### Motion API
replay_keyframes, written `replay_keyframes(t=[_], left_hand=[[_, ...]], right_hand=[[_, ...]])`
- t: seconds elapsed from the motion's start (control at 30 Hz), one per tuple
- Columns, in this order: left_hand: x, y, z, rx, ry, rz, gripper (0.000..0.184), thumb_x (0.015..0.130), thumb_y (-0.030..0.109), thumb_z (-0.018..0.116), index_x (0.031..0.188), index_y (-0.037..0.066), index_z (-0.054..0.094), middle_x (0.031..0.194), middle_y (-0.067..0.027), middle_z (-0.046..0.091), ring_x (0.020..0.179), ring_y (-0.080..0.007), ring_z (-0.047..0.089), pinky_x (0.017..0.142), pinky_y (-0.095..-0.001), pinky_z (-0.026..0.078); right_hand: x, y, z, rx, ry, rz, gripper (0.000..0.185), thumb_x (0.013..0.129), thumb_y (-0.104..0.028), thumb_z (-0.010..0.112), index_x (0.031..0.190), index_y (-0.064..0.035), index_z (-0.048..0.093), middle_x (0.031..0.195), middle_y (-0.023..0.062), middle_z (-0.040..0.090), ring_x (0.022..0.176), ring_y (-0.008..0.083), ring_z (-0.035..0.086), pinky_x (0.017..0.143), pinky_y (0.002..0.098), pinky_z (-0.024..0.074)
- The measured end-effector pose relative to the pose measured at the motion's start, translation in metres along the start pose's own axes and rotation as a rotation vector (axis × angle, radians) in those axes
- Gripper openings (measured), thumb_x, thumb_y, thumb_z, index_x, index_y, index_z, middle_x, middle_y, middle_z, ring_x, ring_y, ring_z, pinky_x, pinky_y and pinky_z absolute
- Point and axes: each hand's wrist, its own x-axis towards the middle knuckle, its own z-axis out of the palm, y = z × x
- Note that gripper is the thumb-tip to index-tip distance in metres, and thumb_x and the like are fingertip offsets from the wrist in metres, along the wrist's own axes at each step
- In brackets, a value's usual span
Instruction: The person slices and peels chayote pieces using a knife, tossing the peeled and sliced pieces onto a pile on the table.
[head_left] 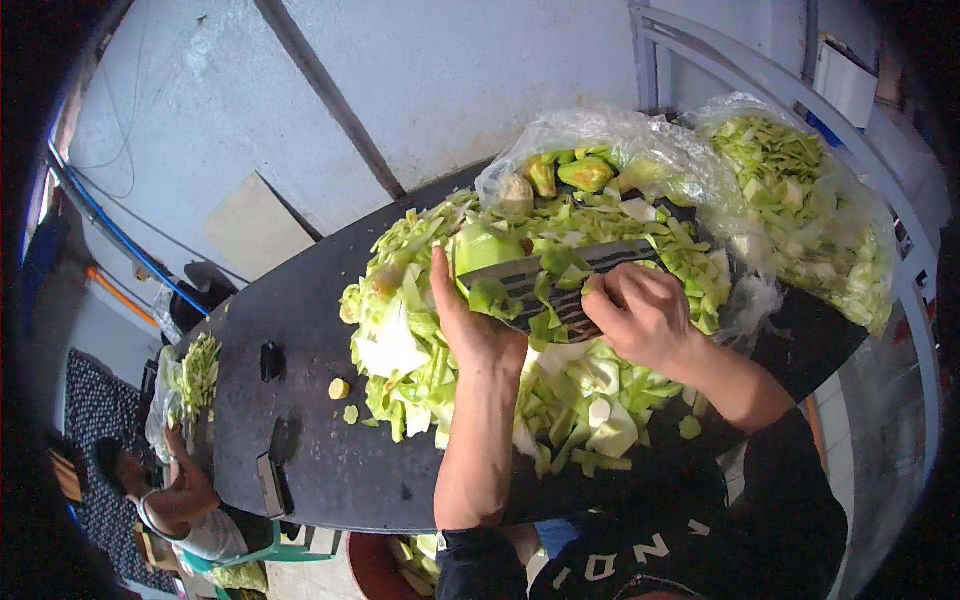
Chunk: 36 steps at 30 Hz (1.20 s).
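Observation:
My left hand [475, 325] cups a peeled pale-green fruit [487, 248], which looks like a green papaya; its thumb is up on the left and its fingers are hidden behind the blade. In my right hand [645, 310], closed round the handle end, is a wide-bladed knife [590, 290]. The blade lies across the front of the fruit, dark-striped, with green peel pieces [490, 297] clinging to it. Under both hands spreads a big heap of green and white peelings [410, 340].
A clear plastic bag [850, 230] full of peelings stands at the right. Yellow-green fruits [587, 174] lie at the back of the dark table [330, 380]. A phone-like object [270, 485] rests near the front edge, above a red tub [370, 570]. Another person [190, 500] sits at the left end.

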Motion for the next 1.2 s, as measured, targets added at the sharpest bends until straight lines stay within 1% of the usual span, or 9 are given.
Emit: replay_keyframes(t=[0.47, 0.57, 0.67, 0.8, 0.87, 0.93, 1.0, 1.13, 1.2], left_hand=[[-0.005, -0.005, 0.004, 0.181, 0.164, 0.252, 0.038, 0.09, 0.041, 0.053, 0.113, 0.011, 0.056, 0.103, -0.0092, 0.065, 0.092, -0.0257, 0.064, 0.082, -0.0405, 0.052], [0.001, -0.003, -0.006, 0.248, 0.086, 0.279, 0.036, 0.09, 0.04, 0.052, 0.11, 0.011, 0.056, 0.099, -0.0067, 0.065, 0.088, -0.0223, 0.064, 0.07, -0.0374, 0.054], [-0.001, 0.003, 0.0, 0.26, 0.04, 0.204, 0.033, 0.089, 0.037, 0.051, 0.105, 0.009, 0.058, 0.092, -0.0051, 0.066, 0.074, -0.0165, 0.063, 0.045, -0.03, 0.046], [-0.008, 0.009, 0.006, 0.304, -0.035, 0.147, 0.037, 0.089, 0.038, 0.049, 0.106, 0.006, 0.059, 0.088, -0.0084, 0.066, 0.067, -0.0193, 0.063, 0.039, -0.0245, 0.042], [-0.012, 0.008, 0.012, 0.32, -0.019, 0.118, 0.038, 0.089, 0.038, 0.048, 0.106, 0.005, 0.059, 0.088, -0.0099, 0.066, 0.066, -0.0209, 0.062, 0.038, -0.0238, 0.042], [-0.011, 0.009, 0.016, 0.339, -0.018, 0.094, 0.039, 0.09, 0.038, 0.047, 0.107, 0.004, 0.059, 0.089, -0.0114, 0.065, 0.065, -0.0226, 0.062, 0.037, -0.023, 0.042], [-0.009, 0.011, 0.016, 0.07, -0.075, 0.018, 0.04, 0.089, 0.037, 0.05, 0.107, 0.003, 0.058, 0.091, -0.012, 0.065, 0.063, -0.0247, 0.061, 0.04, -0.0265, 0.042], [-0.005, 0.01, 0.01, -0.067, -0.096, -0.002, 0.042, 0.088, 0.04, 0.052, 0.109, 0.005, 0.06, 0.097, -0.0135, 0.065, 0.062, -0.0241, 0.059, 0.033, -0.0202, 0.038], [-0.011, 0.003, 0.021, -0.068, 0.063, 0.029, 0.045, 0.087, 0.043, 0.053, 0.111, 0.006, 0.059, 0.097, -0.0114, 0.065, 0.077, -0.0246, 0.062, 0.057, -0.0293, 0.048]], right_hand=[[-0.001, 0.002, 0.0, 0.043, 0.012, 0.021, 0.011, 0.073, -0.007, 0.06, 0.084, -0.0066, 0.056, 0.069, 0.0047, 0.052, 0.059, 0.0194, 0.059, 0.049, 0.0319, 0.0502], [-0.006, 0.012, 0.013, 0.185, -0.042, 0.165, 0.012, 0.073, -0.006, 0.061, 0.082, -0.0081, 0.056, 0.068, 0.0066, 0.054, 0.058, 0.0252, 0.06, 0.048, 0.0367, 0.0498], [-0.003, 0.016, 0.014, 0.252, -0.049, 0.246, 0.018, 0.069, -0.004, 0.063, 0.084, -0.008, 0.055, 0.068, 0.0082, 0.055, 0.058, 0.029, 0.06, 0.049, 0.0395, 0.0494], [0.0, 0.016, 0.002, 0.217, -0.097, 0.192, 0.019, 0.073, -0.004, 0.062, 0.091, -0.0056, 0.057, 0.073, 0.0118, 0.06, 0.062, 0.0327, 0.062, 0.052, 0.0422, 0.0501], [0.005, 0.016, 0.003, 0.444, -0.26, 0.49, 0.022, 0.077, -0.004, 0.062, 0.098, -0.0025, 0.058, 0.078, 0.0163, 0.063, 0.068, 0.0366, 0.063, 0.056, 0.0447, 0.0506], [0.003, 0.019, 0.002, 0.451, -0.288, 0.507, 0.023, 0.079, -0.005, 0.061, 0.101, -0.001, 0.058, 0.081, 0.0185, 0.064, 0.07, 0.0381, 0.063, 0.058, 0.0458, 0.0506], [0.002, 0.02, 0.002, 0.461, -0.333, 0.514, 0.024, 0.081, -0.006, 0.06, 0.104, 0.0006, 0.057, 0.084, 0.0208, 0.065, 0.072, 0.0397, 0.063, 0.061, 0.0468, 0.0507], [-0.001, 0.009, -0.001, 0.332, -0.094, 0.282, 0.022, 0.075, -0.006, 0.063, 0.096, -0.003, 0.058, 0.073, 0.0132, 0.06, 0.062, 0.0324, 0.062, 0.054, 0.0416, 0.0507], [-0.001, 0.005, -0.001, 0.157, 0.024, 0.062, 0.016, 0.07, -0.007, 0.062, 0.085, -0.0062, 0.057, 0.068, 0.0039, 0.051, 0.058, 0.0203, 0.058, 0.049, 0.0325, 0.0498]])
